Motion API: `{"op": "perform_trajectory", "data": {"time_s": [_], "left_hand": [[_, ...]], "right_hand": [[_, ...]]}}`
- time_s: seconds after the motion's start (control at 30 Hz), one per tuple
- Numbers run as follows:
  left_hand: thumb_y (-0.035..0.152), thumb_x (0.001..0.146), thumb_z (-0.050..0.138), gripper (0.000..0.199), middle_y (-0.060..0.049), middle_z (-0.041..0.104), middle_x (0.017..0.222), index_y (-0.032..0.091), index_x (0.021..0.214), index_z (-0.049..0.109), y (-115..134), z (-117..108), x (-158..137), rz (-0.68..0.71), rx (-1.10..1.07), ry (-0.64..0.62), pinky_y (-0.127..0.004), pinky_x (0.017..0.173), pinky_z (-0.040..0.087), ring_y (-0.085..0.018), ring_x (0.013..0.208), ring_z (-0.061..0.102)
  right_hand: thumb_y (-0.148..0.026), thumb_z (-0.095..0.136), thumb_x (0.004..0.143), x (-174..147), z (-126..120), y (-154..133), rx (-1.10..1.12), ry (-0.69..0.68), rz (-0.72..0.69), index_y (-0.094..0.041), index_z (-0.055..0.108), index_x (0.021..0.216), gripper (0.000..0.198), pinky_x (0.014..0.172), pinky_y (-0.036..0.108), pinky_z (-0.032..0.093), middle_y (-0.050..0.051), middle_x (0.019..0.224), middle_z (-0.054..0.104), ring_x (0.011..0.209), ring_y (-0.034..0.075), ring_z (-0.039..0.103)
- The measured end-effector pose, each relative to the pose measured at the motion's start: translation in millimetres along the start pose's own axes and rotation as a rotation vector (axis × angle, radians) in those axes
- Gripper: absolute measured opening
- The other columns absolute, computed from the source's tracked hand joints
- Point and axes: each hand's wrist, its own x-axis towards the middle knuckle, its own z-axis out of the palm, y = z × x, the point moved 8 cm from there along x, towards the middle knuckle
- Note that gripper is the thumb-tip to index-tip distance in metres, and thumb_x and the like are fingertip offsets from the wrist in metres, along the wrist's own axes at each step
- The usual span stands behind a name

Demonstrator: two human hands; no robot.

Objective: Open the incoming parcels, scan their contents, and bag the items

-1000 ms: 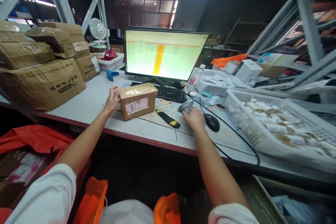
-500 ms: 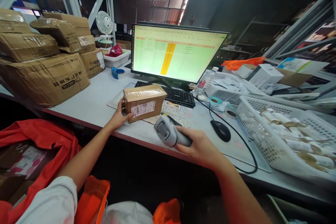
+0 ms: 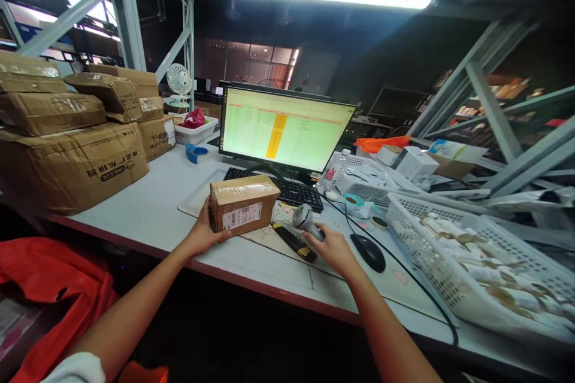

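Note:
My left hand grips the left end of a small taped cardboard box, whose white label faces me. The box rests at the near edge of the keyboard. My right hand is closed round the handle of a grey barcode scanner, its head pointing up and left. Just below the scanner, a yellow and black utility knife lies on the desk mat. To the right of my right hand sits a black mouse.
A lit monitor stands behind the keyboard. Cardboard boxes are stacked on the left. White baskets line the right side, one filled with rolled items. A black cable runs along the mat. A blue tape dispenser lies behind.
My view has tilted up. The scanner has moved away from in front of the box, to its right, uncovering the utility knife. My left hand still holds the box.

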Motion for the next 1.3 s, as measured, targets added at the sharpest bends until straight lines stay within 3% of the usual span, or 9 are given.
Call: {"op": "perform_trajectory", "data": {"time_s": [0.1,0.2,0.33,0.43,0.57,0.73,0.9,1.13,1.3], "left_hand": [[0.045,0.068,0.091,0.127,-0.014,0.043,0.157,0.037,0.162,0.006,-4,-13,3,-0.036,0.030,-0.029,-0.060,0.125,0.030,-0.037,0.147,0.043],[0.045,0.068,0.091,0.123,-0.010,0.050,0.152,0.042,0.161,0.011,-14,-29,4,-0.077,0.047,-0.039,-0.058,0.123,0.036,-0.036,0.143,0.048],[0.047,0.069,0.090,0.124,-0.009,0.050,0.153,0.043,0.162,0.008,-23,-34,3,-0.097,0.010,-0.047,-0.057,0.123,0.038,-0.036,0.143,0.048],[0.048,0.068,0.091,0.126,-0.010,0.047,0.155,0.040,0.162,0.008,-23,-30,3,-0.094,0.006,-0.047,-0.056,0.124,0.036,-0.035,0.144,0.047],[0.050,0.070,0.090,0.125,-0.011,0.045,0.157,0.038,0.162,0.006,-19,-27,4,-0.142,-0.006,-0.066,-0.055,0.123,0.037,-0.034,0.145,0.046],[0.054,0.073,0.087,0.122,-0.015,0.048,0.155,0.033,0.163,0.008,-12,-30,2,-0.177,0.066,-0.049,-0.055,0.122,0.037,-0.034,0.143,0.048],[0.053,0.075,0.086,0.121,-0.015,0.048,0.154,0.031,0.163,0.007,-13,-30,2,-0.168,0.072,-0.040,-0.055,0.123,0.034,-0.034,0.144,0.047],[0.051,0.076,0.085,0.118,-0.015,0.047,0.154,0.031,0.163,0.008,-23,-30,5,-0.103,0.048,-0.034,-0.055,0.123,0.034,-0.033,0.145,0.045],[0.050,0.075,0.085,0.119,-0.015,0.043,0.158,0.030,0.162,0.007,-12,-27,3,-0.111,0.006,-0.041,-0.056,0.125,0.032,-0.033,0.146,0.044]], "right_hand": [[-0.037,0.050,0.100,14,8,42,-0.167,0.016,0.197,-0.002,0.059,0.138,0.052,0.093,0.038,0.049,0.024,0.124,0.070,0.117,0.036,0.066],[-0.033,0.053,0.098,15,8,56,-0.204,0.003,0.250,0.000,0.061,0.133,0.049,0.089,0.040,0.050,0.026,0.121,0.071,0.112,0.037,0.068],[-0.037,0.052,0.098,27,-15,51,-0.249,0.021,0.287,-0.002,0.067,0.123,0.046,0.091,0.044,0.050,0.028,0.120,0.070,0.112,0.039,0.067],[-0.034,0.036,0.106,63,-28,29,-0.260,0.068,0.219,-0.003,0.053,0.144,0.052,0.107,0.042,0.043,0.026,0.143,0.058,0.134,0.034,0.054],[-0.029,0.057,0.100,120,5,2,-0.217,-0.091,0.098,-0.019,0.056,0.145,0.046,0.106,0.028,0.043,0.012,0.135,0.067,0.127,0.022,0.060],[-0.037,0.064,0.099,154,40,0,-0.249,-0.148,0.188,-0.016,0.057,0.140,0.047,0.105,0.049,0.050,0.014,0.139,0.061,0.123,0.028,0.061],[-0.038,0.067,0.098,165,50,6,-0.285,-0.202,0.247,-0.014,0.063,0.128,0.039,0.102,0.050,0.054,0.013,0.133,0.063,0.119,0.027,0.063],[-0.040,0.063,0.100,172,46,-12,-0.267,-0.245,0.153,-0.018,0.060,0.135,0.042,0.103,0.052,0.053,0.012,0.138,0.060,0.121,0.027,0.061],[-0.048,0.073,0.091,139,51,-44,-0.208,-0.395,-0.003,-0.015,0.069,0.121,0.045,0.093,0.038,0.054,0.012,0.119,0.071,0.107,0.026,0.069]]}}
